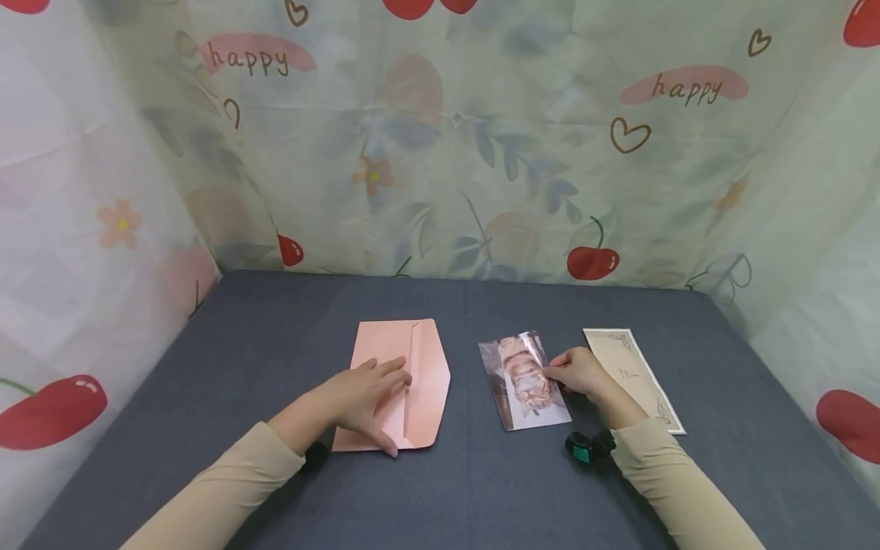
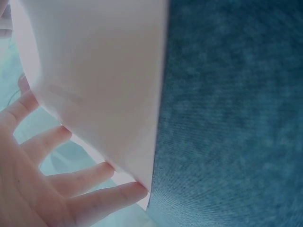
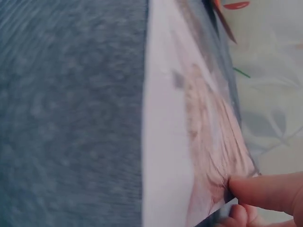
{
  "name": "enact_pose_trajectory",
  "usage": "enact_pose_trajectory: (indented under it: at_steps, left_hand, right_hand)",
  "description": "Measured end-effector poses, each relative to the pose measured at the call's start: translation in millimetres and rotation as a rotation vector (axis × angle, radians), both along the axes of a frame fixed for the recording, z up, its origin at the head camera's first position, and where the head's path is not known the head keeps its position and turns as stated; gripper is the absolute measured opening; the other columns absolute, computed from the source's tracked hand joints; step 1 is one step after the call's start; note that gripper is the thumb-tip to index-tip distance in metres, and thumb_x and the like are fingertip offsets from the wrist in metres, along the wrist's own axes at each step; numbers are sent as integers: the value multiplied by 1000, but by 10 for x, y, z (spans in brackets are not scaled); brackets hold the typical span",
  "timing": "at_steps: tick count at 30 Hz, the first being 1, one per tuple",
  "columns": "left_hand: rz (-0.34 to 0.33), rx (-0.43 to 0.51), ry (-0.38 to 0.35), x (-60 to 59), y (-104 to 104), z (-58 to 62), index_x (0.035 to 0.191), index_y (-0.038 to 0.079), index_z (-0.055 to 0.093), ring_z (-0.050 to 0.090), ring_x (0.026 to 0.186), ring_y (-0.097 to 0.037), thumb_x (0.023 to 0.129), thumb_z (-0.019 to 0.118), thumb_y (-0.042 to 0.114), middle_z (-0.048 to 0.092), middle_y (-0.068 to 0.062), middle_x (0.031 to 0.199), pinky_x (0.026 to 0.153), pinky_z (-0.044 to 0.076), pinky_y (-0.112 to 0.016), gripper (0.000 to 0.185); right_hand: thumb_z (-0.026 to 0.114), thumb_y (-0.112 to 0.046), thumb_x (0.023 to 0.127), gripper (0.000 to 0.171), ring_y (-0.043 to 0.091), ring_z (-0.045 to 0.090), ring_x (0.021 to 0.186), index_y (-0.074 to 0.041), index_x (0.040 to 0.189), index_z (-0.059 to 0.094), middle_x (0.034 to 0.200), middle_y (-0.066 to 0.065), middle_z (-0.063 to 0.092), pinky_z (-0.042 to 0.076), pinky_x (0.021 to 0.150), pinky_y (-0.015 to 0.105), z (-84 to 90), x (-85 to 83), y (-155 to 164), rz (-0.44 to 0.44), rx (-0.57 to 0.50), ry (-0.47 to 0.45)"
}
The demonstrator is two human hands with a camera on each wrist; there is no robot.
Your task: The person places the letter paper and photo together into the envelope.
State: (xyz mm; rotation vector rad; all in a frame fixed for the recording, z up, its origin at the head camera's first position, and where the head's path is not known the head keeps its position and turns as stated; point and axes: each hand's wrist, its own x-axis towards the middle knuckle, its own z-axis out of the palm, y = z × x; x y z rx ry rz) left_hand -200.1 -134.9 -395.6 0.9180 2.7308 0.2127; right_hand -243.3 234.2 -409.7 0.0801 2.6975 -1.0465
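A pink envelope (image 1: pixel 422 405) lies on the table with its pointed flap unfolded to the right. My left hand (image 1: pixel 371 397) rests across its body, fingers spread, with fingertips near the pocket's edge. Up close in the left wrist view, those fingers (image 2: pixel 109 198) reach along the pale paper's slanted edge. A glossy picture card (image 1: pixel 525 378) with a pink, pleated-looking image and a white lower part lies to the right of the envelope. The thumb and forefinger of my right hand (image 1: pixel 580 373) pinch the right edge of this card, seen also in the right wrist view.
A cream card (image 1: pixel 629 367) with a white border and dark corner ornaments lies to the right, partly behind my right forearm. Dark grey cloth (image 1: pixel 467 496) covers the table. Patterned curtains (image 1: pixel 447 153) hang at the back and both sides.
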Motion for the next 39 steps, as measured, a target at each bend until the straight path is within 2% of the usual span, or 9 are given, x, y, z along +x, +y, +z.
enact_pose_trajectory:
  at_steps: [6, 11, 21, 27, 34, 39]
  left_hand:
    - [-5, 3, 0, -6, 6, 10, 136, 21, 41, 32, 135, -47, 55, 73, 72, 26, -9, 155, 100, 38, -59, 101]
    - [-8, 7, -3, -11, 10, 13, 136, 20, 41, 32, 134, -48, 56, 74, 70, 26, -11, 154, 99, 38, -59, 100]
    - [-11, 5, -1, -14, 6, 2, 136, 20, 41, 32, 134, -48, 56, 73, 71, 26, -11, 154, 100, 38, -60, 100]
    - [-17, 3, 3, -17, 3, -9, 137, 20, 40, 32, 134, -48, 57, 73, 71, 25, -11, 155, 101, 37, -59, 101]
    - [-7, 1, 3, -11, -7, -24, 138, 21, 40, 31, 136, -46, 55, 73, 72, 25, -9, 155, 102, 36, -59, 103]
    - [-2, -1, -1, 6, -8, -16, 138, 21, 40, 31, 136, -46, 55, 73, 72, 25, -9, 155, 102, 36, -59, 102]
  right_hand:
    - [62, -15, 88, 28, 9, 57, 67, 9, 102, 58, 82, 9, 64, 52, 61, 23, 64, -7, 54, -12, -104, -47]
    - [62, -16, 89, 33, 7, 59, 71, 8, 110, 59, 91, 12, 68, 54, 65, 24, 97, -2, 82, 1, -135, -60]
    - [60, -16, 90, 31, 3, 57, 66, 10, 108, 59, 74, -7, 65, 52, 62, 20, 146, -14, 79, 42, -230, -30]
    - [59, -17, 91, 34, 4, 56, 67, 11, 110, 57, 73, -7, 63, 52, 62, 20, 175, -12, 40, 59, -250, -22]
    - [59, -20, 92, 34, 7, 56, 68, 7, 112, 58, 75, -5, 64, 53, 65, 21, 188, -22, -11, 17, -241, -33]
    - [59, -20, 92, 34, 7, 57, 68, 7, 112, 58, 76, -4, 64, 52, 65, 21, 196, -22, -55, 17, -246, -26]
